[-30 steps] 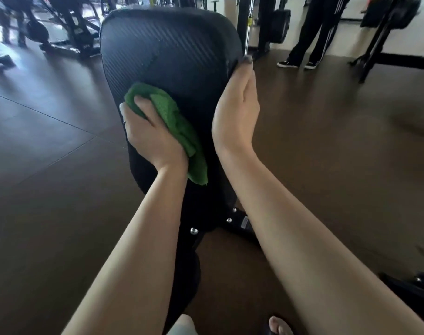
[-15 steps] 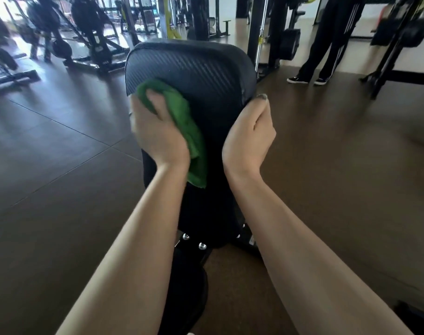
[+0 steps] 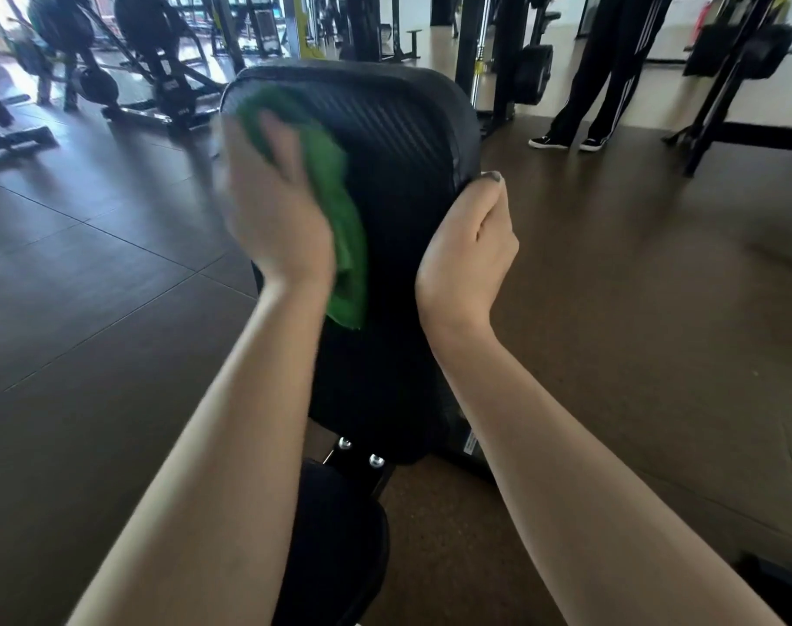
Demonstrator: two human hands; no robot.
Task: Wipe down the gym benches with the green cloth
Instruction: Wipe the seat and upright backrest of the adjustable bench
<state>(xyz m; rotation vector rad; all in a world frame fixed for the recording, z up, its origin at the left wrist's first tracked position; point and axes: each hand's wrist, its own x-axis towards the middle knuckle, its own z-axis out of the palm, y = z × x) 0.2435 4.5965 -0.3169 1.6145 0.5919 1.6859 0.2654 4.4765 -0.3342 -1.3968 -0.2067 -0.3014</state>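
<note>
Your left hand [image 3: 274, 210] lies flat on the green cloth [image 3: 340, 205], fingers spread over it and pressing it against the upper left part of the bench backrest [image 3: 403, 142]. The hand is motion-blurred, so finger detail is unclear. The cloth sits between palm and pad; a long fold of it hangs down past your wrist along the pad's face.

Your right hand [image 3: 468, 246] is curled around the backrest's right edge, thumb on the near side with its tip at the rim, the other fingers hidden behind the pad. It is empty apart from that grip.

The backrest is black with a ribbed, carbon-weave texture and stands tilted upward. Two bolts [image 3: 360, 451] show at its lower end, above the black seat pad [image 3: 335, 535].

A person in dark striped trousers [image 3: 611, 70] stands on the brown floor [image 3: 633, 309] at upper right. Exercise machines [image 3: 150, 61] stand at upper left, well apart from the bench.
</note>
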